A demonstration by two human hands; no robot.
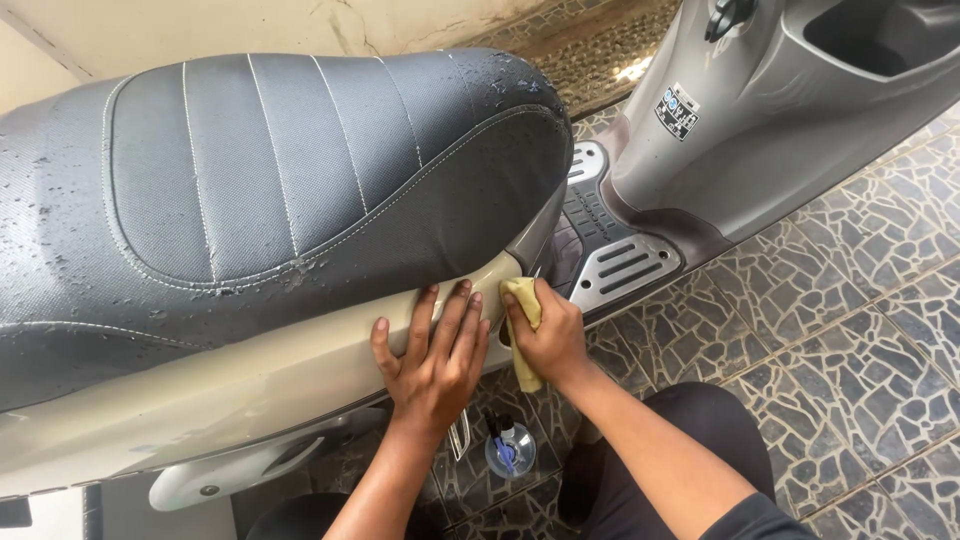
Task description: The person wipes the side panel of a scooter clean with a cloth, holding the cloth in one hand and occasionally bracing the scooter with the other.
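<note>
Your hands on the scooter's cream side panel (300, 370)

Your right hand (545, 335) is clamped on a crumpled yellow cloth (524, 300); your left hand (435, 355) lies flat, fingers spread, under the wet grey seat (270, 180).

Seat (270, 170): grey textured w/ white stitching, water beads. Side panel (250, 385): cream. Cloth (524, 300): pale yellow. Leg shield (740, 150): grey-brown. Floor tiles (860, 320): dark grey crazy-stone pattern, light joints. Trousers (690, 440): black.

Seat (250, 180) rear cut off; cloth (523, 300) mostly hidden.
</note>
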